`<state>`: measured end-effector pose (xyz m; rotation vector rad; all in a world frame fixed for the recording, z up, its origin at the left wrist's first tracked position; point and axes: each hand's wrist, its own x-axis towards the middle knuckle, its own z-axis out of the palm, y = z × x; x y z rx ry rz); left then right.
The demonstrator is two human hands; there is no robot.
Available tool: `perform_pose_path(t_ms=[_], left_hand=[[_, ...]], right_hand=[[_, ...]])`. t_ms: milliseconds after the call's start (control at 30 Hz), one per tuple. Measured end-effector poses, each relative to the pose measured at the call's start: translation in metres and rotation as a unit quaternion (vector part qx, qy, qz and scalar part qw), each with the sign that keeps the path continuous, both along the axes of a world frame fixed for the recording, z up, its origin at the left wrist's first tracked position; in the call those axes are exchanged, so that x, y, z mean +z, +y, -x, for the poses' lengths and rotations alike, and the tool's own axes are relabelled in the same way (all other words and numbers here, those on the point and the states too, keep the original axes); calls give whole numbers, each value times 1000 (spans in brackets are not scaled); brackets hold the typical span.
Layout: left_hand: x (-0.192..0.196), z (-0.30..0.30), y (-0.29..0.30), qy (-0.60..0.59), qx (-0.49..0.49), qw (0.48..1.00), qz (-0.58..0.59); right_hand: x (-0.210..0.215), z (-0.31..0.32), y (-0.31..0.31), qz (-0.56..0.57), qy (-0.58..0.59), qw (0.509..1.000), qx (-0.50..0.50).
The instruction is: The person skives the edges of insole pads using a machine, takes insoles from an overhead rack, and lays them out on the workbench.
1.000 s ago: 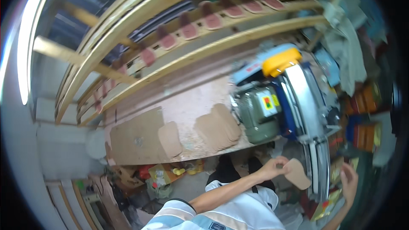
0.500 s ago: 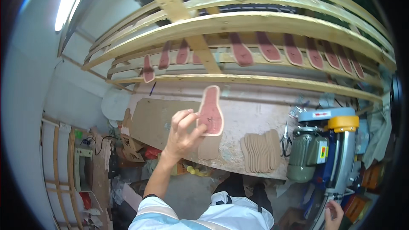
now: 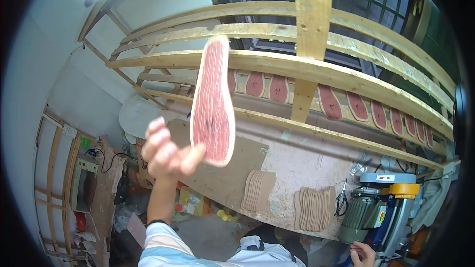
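My left hand (image 3: 168, 155) is raised in front of the wooden rack, gripping a long red insole (image 3: 213, 104) by its lower left edge. The insole has a pale rim, light wavy lines and a dark mark. It stands nearly upright, its narrow end overlapping the front slats; whether it touches them I cannot tell. One digit shows on the insole's face, while the other fingers spread off to the left. Low at the right, my right hand (image 3: 363, 253) hangs beside the machine, fingers loosely bent and apart, nothing visible in them.
Several red insoles line the lower level of the slatted rack (image 3: 267, 60). On the workbench (image 3: 284, 160) lie two fanned stacks of brown insoles (image 3: 314, 208) (image 3: 258, 190), scissors (image 3: 341, 198) and a brown sheet (image 3: 237, 151). A green motor (image 3: 363, 215) stands at the right.
My left hand has lifted the red insole from above the bench up and leftward to the rack's front slats. The view has shifted, and the brown stack beneath is now uncovered.
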<state>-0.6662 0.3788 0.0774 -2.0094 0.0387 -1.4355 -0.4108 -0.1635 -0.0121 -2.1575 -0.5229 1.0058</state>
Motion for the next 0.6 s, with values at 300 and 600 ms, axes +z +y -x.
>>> perform_pose_path(t_ms=[300,600], left_hand=[[51,-109,86,81,-108,986,102],[-37,-57,23,-10,-200,928,314]], right_hand=[[-39,25,61,-84,-23,996,10],[-280,135,259,-26,37,999,25]])
